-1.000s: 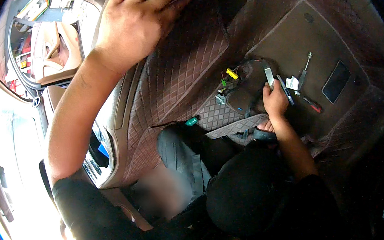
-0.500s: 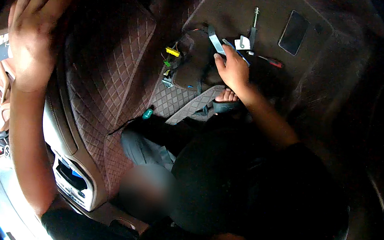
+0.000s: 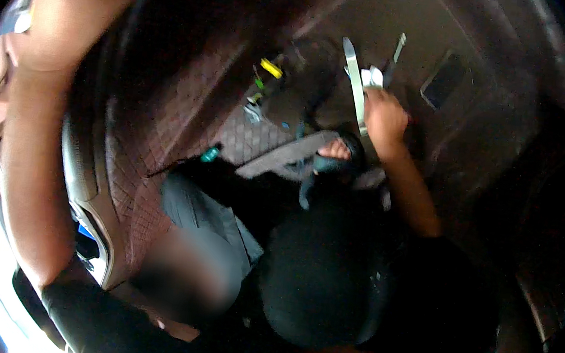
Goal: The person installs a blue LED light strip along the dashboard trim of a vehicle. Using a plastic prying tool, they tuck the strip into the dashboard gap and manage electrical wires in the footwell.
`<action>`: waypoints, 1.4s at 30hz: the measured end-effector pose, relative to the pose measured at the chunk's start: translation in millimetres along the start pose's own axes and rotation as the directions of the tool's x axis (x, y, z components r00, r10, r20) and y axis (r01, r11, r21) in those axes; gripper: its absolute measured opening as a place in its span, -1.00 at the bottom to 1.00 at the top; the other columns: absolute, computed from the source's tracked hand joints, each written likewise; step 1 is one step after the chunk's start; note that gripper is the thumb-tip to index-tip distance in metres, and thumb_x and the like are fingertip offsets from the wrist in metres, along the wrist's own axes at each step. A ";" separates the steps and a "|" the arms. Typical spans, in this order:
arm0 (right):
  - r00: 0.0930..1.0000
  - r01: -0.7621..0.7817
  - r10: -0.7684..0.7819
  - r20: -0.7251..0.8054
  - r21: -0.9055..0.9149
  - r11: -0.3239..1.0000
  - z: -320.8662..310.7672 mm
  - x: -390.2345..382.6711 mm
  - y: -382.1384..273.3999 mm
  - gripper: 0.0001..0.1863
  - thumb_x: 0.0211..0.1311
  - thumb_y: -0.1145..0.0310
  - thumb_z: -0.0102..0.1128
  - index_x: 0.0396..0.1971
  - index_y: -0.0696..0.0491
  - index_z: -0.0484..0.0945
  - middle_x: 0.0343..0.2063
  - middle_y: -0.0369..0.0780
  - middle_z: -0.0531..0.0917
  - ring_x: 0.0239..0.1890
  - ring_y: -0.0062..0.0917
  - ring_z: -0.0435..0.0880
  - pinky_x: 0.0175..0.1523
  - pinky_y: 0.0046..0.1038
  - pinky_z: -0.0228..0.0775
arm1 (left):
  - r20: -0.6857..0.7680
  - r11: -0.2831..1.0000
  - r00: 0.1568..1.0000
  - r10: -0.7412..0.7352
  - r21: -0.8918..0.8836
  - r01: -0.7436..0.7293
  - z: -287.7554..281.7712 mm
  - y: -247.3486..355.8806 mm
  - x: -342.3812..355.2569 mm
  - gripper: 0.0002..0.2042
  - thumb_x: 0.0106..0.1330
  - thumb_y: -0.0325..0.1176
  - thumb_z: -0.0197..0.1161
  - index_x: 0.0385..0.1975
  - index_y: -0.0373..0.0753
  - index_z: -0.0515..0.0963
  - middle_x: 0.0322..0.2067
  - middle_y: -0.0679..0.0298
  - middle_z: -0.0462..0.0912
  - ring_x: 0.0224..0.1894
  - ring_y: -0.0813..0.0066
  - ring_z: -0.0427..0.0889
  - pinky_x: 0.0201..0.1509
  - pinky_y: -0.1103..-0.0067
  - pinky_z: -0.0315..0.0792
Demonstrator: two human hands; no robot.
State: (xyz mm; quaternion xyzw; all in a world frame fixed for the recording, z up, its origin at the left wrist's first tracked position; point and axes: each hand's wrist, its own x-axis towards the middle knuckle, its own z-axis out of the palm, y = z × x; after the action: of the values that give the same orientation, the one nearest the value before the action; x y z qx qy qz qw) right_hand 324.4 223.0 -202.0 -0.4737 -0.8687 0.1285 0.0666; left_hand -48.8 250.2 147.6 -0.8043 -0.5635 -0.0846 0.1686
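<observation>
My right hand [image 3: 387, 118] is closed around a long, flat, pale metal pry bar [image 3: 355, 74], whose narrow rounded end points away from me. Just beyond the fingers lie a small white piece [image 3: 372, 76] and a screwdriver-like tool with a bright metal shaft [image 3: 400, 46]. My left hand [image 3: 67, 13] is raised at the upper left. Its fingers run into shadow and out of the picture, so their grip is hidden.
A dark phone [image 3: 444, 82] rests on the brown floor mat. Yellow [image 3: 272, 68] and green [image 3: 258, 81] connectors stand left of my foot [image 3: 335, 149]. A small teal object [image 3: 210, 154] lies on quilted lining. A door panel [image 3: 83, 164] borders the left.
My right hand has taken hold of the pry bar, lifted it and moved right. My left hand has gone further up, its fingers leaving view. The whole view has shifted slightly.
</observation>
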 end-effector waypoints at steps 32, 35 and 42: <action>0.842 0.415 -0.018 -0.540 0.626 0.660 -163.4 133.9 -136.3 -0.75 0.33 0.25 0.38 -0.13 0.07 0.65 -0.56 -0.21 0.60 -0.53 -0.46 0.57 -0.35 -0.43 0.45 | 0.187 0.935 0.982 -0.008 -0.348 0.074 -30.4 22.7 48.5 -0.83 0.12 -0.48 0.43 -0.27 -0.27 0.72 -0.29 0.14 0.76 -0.20 0.29 0.72 -0.07 0.38 0.58; 0.757 0.532 -0.131 -0.641 0.487 0.693 -159.8 147.2 -140.0 -0.71 0.39 0.35 0.25 0.06 0.07 0.64 -0.38 -0.17 0.66 -0.39 -0.31 0.63 -0.24 -0.35 0.49 | 0.205 0.936 0.979 0.008 -0.347 0.065 -32.8 24.7 51.0 -0.83 0.13 -0.47 0.43 -0.27 -0.27 0.72 -0.29 0.14 0.76 -0.20 0.29 0.72 -0.07 0.38 0.58; 0.779 0.516 -0.061 -0.624 0.583 0.628 -144.9 152.2 -151.2 -0.66 0.45 0.36 0.16 0.16 -0.01 0.61 -0.37 -0.18 0.58 -0.39 -0.30 0.60 -0.25 -0.33 0.48 | 0.326 0.954 0.941 0.091 -0.299 0.011 -36.4 19.0 73.2 -0.84 0.14 -0.46 0.42 -0.27 -0.27 0.72 -0.29 0.14 0.76 -0.20 0.30 0.72 -0.07 0.38 0.59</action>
State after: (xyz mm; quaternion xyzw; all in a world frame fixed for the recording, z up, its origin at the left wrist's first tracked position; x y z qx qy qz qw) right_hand 154.4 295.7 -20.8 -0.2690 -0.7531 0.3079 0.5155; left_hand -3.4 295.3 201.9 -0.8345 -0.5481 -0.0259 -0.0508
